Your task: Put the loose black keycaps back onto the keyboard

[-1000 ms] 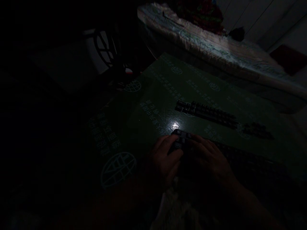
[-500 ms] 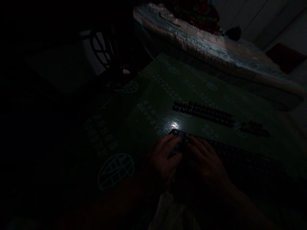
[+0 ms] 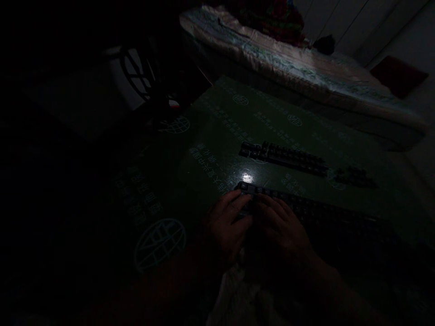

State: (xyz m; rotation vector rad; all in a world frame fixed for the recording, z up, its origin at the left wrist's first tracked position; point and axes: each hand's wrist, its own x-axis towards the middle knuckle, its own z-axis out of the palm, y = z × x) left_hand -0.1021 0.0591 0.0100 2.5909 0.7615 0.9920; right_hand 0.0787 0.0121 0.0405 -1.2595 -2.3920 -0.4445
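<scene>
A dark keyboard (image 3: 326, 209) lies on the green printed board, its left end under both my hands. My left hand (image 3: 226, 222) grips that end, fingers over the keys and thumb toward me. Close beside it, my right hand (image 3: 283, 226) bends over the keys with its fingers together. Deep shadow hides its fingertips and anything they may hold. Beyond the keyboard, loose black keycaps (image 3: 292, 158) lie in rows, with a smaller group of keycaps (image 3: 356, 176) to their right.
The green board (image 3: 204, 131) carries white lettering and globe marks, with a bright glare spot near the keyboard. Behind it stands a bed with a pale cover (image 3: 272, 54). A dark spoked wheel (image 3: 136, 74) is at the upper left. The room is very dim.
The view has shifted slightly, so most things appear a little further left. My right hand has drawn slightly toward the left one, showing more keys beyond it. The keycap rows look the same.
</scene>
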